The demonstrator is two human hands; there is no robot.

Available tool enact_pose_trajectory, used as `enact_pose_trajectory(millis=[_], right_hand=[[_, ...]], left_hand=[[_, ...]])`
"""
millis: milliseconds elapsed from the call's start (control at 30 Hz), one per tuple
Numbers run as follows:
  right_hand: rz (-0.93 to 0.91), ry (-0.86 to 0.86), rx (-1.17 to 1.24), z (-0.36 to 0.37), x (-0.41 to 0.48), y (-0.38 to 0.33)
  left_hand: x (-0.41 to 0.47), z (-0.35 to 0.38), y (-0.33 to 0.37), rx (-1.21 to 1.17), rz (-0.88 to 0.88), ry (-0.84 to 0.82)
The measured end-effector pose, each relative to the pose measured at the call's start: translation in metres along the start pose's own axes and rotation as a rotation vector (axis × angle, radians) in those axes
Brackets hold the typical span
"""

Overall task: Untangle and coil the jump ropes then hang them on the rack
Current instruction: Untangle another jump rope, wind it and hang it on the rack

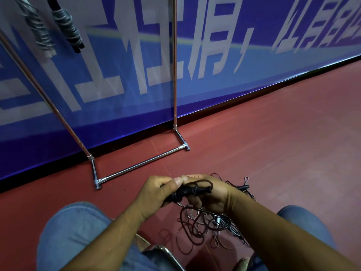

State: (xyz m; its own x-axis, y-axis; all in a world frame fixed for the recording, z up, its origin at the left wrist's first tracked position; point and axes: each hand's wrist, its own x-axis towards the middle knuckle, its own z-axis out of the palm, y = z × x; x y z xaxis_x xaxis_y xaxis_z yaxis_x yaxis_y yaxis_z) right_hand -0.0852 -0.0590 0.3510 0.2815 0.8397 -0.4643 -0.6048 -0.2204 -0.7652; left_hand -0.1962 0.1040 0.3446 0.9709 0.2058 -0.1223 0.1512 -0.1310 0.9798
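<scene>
Black jump rope handles (192, 191) lie side by side between my two hands. My left hand (156, 194) grips their left end, with the thumb pressed on top. My right hand (210, 194) curls round them from behind and below. A tangle of thin dark and pale ropes (203, 225) hangs from my hands down to the red floor between my knees. Another black handle (243, 187) sticks out behind my right wrist. The metal rack (174, 79) stands ahead against the wall. Two coiled ropes (67, 24) hang from it at the top left.
The rack's chrome base bar (140, 164) lies on the red floor (273, 133) just ahead of my hands. A blue banner (117, 75) with white letters covers the wall behind. My knees in jeans (74, 231) flank the rope pile, and a chair edge (162, 251) shows below.
</scene>
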Motion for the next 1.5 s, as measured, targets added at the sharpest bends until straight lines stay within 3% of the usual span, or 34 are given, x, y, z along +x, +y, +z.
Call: enact_pose_trajectory(millis=[233, 367, 467, 567, 633, 967, 1067, 1233, 1400, 1500], right_hand=[[-0.062, 0.215, -0.018, 0.01, 0.013, 0.005], [-0.265, 0.296, -0.341, 0.019, 0.014, 0.01], [-0.34, 0.238, -0.465, 0.031, 0.01, 0.014], [-0.289, 0.405, -0.312, 0.04, 0.011, 0.011], [-0.269, 0.478, -0.311, 0.038, 0.014, 0.011], [-0.303, 0.425, -0.322, 0.033, 0.015, -0.003], [-0.318, 0.413, -0.339, 0.032, 0.012, -0.007], [-0.291, 0.374, -0.361, 0.032, 0.012, -0.006], [-0.294, 0.369, -0.377, 0.036, 0.013, -0.009], [-0.288, 0.315, -0.376, 0.04, 0.01, -0.012]], left_hand=[[0.0, 0.002, 0.005, -0.06, -0.036, 0.218], [0.01, 0.007, 0.001, 0.013, -0.111, 0.448], [0.012, 0.004, -0.007, 0.234, -0.063, 0.537], [0.006, 0.003, -0.012, 0.56, 0.033, 0.525], [0.002, 0.003, -0.012, 0.633, 0.093, 0.513], [0.001, 0.008, -0.002, 0.277, -0.046, 0.468], [0.005, 0.006, -0.002, 0.087, -0.122, 0.353], [0.005, -0.004, 0.004, -0.023, -0.225, 0.191], [0.002, -0.007, 0.003, -0.152, -0.18, 0.093], [0.001, -0.006, 0.0, -0.181, -0.128, 0.149]])
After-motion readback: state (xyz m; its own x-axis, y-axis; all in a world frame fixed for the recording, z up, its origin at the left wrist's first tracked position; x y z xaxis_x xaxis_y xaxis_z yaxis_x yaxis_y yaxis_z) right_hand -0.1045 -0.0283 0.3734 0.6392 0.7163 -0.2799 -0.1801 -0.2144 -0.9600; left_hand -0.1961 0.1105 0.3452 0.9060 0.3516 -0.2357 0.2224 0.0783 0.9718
